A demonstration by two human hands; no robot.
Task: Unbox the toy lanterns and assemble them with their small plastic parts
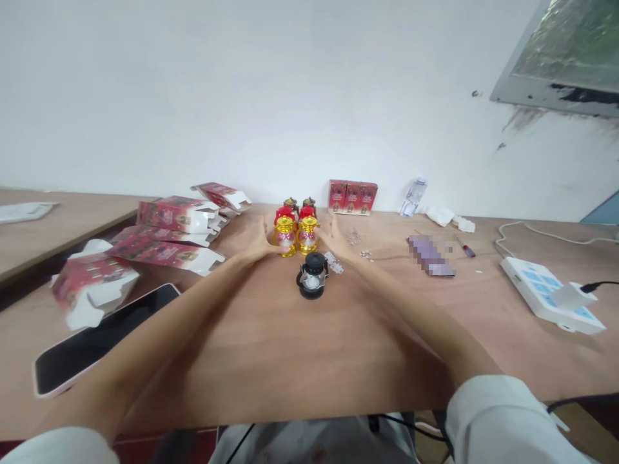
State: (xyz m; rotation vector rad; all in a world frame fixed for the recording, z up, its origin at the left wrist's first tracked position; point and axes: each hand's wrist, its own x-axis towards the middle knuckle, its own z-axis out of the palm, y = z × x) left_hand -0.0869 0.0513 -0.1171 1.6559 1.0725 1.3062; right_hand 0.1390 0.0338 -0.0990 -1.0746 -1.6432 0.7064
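Observation:
Small toy lanterns stand grouped in pairs near the wall: two gold lanterns in front, two red lanterns behind them, and two bronze-coloured lanterns at the back. On the group's left side is my left hand, open, fingers pointing up and thumb close to the left gold lantern. My right hand flanks the right side, also open, fingers extended. Whether either hand touches a lantern I cannot tell. Closer to me, a black lantern with a clear middle stands apart, between my forearms.
Red printed cartons lie opened on the left, beside a phone. Small red boxes stand against the wall. Tiny loose parts, a plastic bottle, a screwdriver and a white power strip are on the right.

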